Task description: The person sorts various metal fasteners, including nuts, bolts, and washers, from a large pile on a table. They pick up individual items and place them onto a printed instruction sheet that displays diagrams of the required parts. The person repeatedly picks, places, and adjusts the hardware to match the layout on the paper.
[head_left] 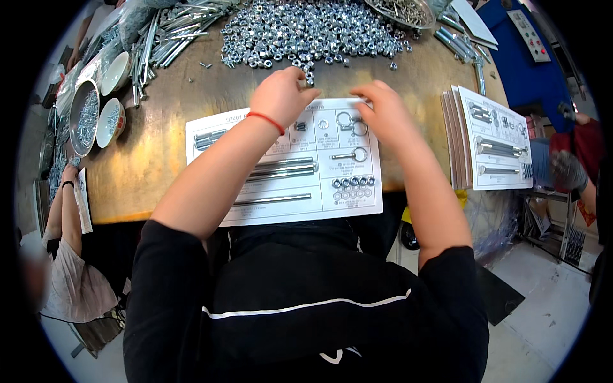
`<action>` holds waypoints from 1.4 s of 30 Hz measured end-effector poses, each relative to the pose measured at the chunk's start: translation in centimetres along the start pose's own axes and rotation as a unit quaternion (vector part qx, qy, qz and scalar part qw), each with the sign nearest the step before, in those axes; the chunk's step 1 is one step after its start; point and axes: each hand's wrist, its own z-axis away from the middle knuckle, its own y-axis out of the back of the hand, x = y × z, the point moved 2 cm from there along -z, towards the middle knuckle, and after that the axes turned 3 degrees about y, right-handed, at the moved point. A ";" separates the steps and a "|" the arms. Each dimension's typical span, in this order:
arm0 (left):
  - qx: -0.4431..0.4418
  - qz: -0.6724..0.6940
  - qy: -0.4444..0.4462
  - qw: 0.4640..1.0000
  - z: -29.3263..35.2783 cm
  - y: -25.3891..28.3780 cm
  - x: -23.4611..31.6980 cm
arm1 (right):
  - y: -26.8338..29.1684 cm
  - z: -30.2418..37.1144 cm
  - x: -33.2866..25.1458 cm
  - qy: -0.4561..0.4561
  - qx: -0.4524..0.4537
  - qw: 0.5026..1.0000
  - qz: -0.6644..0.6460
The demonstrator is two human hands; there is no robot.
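Note:
My left hand (281, 97), with a red band at its wrist, reaches to the near edge of a large heap of shiny hex nuts (306, 32). Its fingers are curved and apart, close beside a few loose nuts (310, 78); I cannot tell whether they touch. To the right, my right hand (382, 112) hovers over the upper right corner of a printed white hardware board (300, 215); its fingers are bent and slightly blurred, with a gap between them and the thumb. Bolts, rings, a ring pin and rows of nuts appear on the board, partly hidden by my left forearm.
Long bolts (175, 32) lie at the back left, near bowls (110, 124) of small hardware. A metal dish (408, 14) of screws stands at the back right. More boards (495, 179) lean at the right edge. Another person's hand (69, 172) is at far left.

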 end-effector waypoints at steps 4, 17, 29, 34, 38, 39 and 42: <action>-0.066 -0.006 0.044 0.997 -3.1 -2.0 -0.8 | -4.6 -6.6 0.7 0.089 -0.002 0.996 0.003; -0.038 -0.088 -0.011 0.995 -3.4 0.0 -1.8 | -4.7 -8.2 2.8 -0.065 0.039 0.995 0.066; -0.046 -0.165 -0.060 0.983 -4.0 0.3 -2.3 | -5.5 -8.3 2.6 -0.029 0.034 0.996 0.079; -0.027 -0.158 -0.114 0.980 -4.0 0.1 -3.6 | -4.8 -7.3 2.2 -0.016 0.016 0.998 0.057; -0.054 -0.112 -0.144 0.982 -4.0 0.0 -4.5 | -4.6 -6.9 2.5 -0.007 -0.002 0.998 0.057; -0.062 -0.110 -0.132 0.983 -3.9 0.0 -4.5 | -4.5 -6.9 2.5 -0.006 -0.006 0.998 0.063; -0.100 -0.102 -0.113 0.983 -4.4 0.6 -3.9 | -4.2 -6.9 2.9 -0.011 0.000 0.997 0.079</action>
